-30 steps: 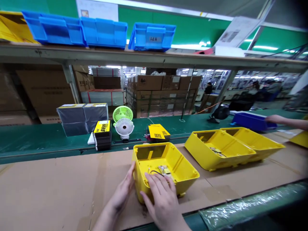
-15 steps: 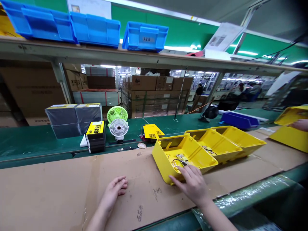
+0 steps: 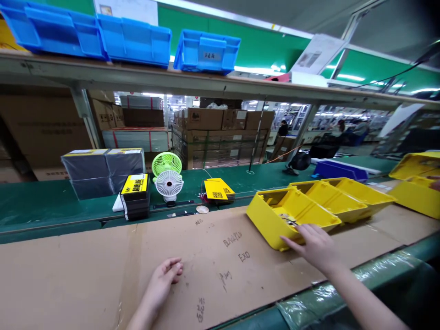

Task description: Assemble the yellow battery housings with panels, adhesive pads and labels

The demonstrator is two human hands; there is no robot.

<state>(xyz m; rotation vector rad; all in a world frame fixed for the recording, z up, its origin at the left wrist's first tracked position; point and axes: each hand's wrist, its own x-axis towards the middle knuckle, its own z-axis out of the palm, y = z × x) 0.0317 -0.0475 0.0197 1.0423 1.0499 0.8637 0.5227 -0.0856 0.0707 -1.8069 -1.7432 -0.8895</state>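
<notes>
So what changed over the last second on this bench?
The right hand slid the yellow housing rightwards along the cardboard sheet until it met the row of other yellow housings. The left hand let go of it and now rests loosely curled on the cardboard. The two small fans and the blue bins stayed put.

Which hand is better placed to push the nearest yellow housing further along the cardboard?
Probably the right hand: its fingers already rest on the near edge of the yellow housing. The left hand lies on the cardboard, well apart from it.
</notes>
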